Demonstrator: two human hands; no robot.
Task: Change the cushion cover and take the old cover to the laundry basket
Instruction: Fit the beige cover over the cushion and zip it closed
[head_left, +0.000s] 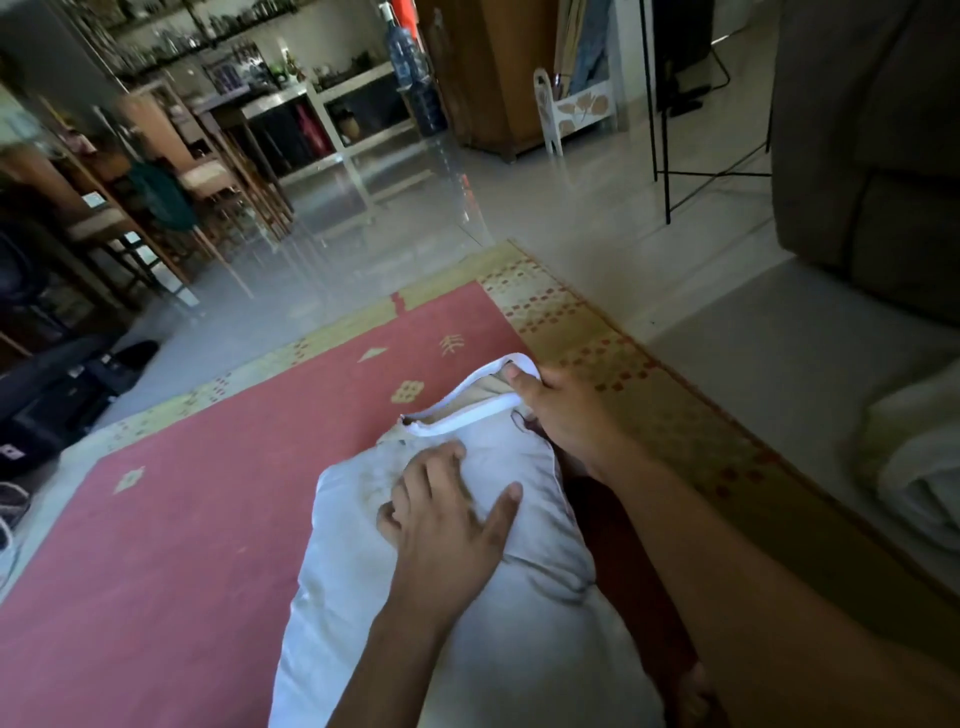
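A cushion in a white cover (363, 597) lies lengthwise in front of me on a red rug. At the cover's far end the opening gapes and the beige inner cushion (480, 392) shows inside. My right hand (563, 415) pinches the white hem at the right corner of that opening, thumb over the edge. My left hand (447, 514) lies flat on top of the cover just behind the opening, fingers spread and pressing the fabric.
The red rug (197, 519) has a yellow patterned border (623, 374) on the right. A brown sofa (872, 156) stands at the far right, with pale folded fabric (919, 462) on the floor below it. Wooden chairs (171, 197), shelves and dark bags (57, 384) fill the left.
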